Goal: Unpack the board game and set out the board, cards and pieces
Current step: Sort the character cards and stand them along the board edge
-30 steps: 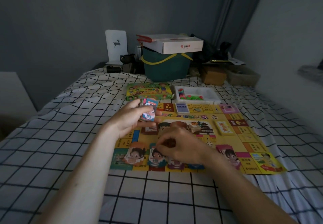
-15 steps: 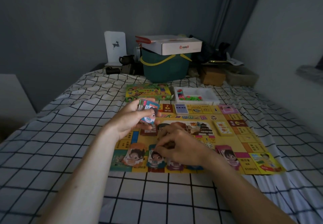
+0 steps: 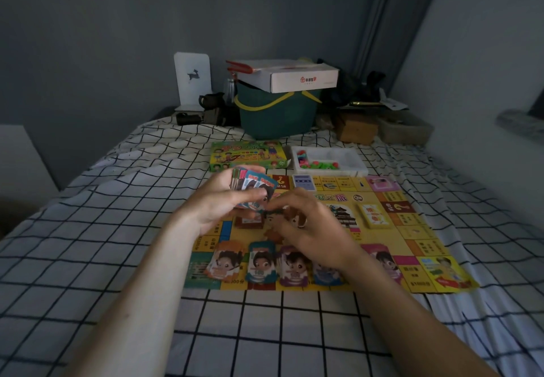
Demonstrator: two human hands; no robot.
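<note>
Centre frame: left hand [image 3: 219, 200] grips the fanned money-card stack [image 3: 253, 189]; right hand [image 3: 306, 226] pinches its lowest card, best drawn off singly above the game board [image 3: 412, 241].

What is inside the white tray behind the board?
The white tray holds small plastic pieces, green, pink and red, heaped along its near-left part. Its near wall hides whatever lies lower; the pieces' shapes are too small to tell.

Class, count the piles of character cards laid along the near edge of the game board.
5: orange pile, teal pile, purple pile, blue pile partly under the right wrist, pink pile. The arm may hide more.
</note>
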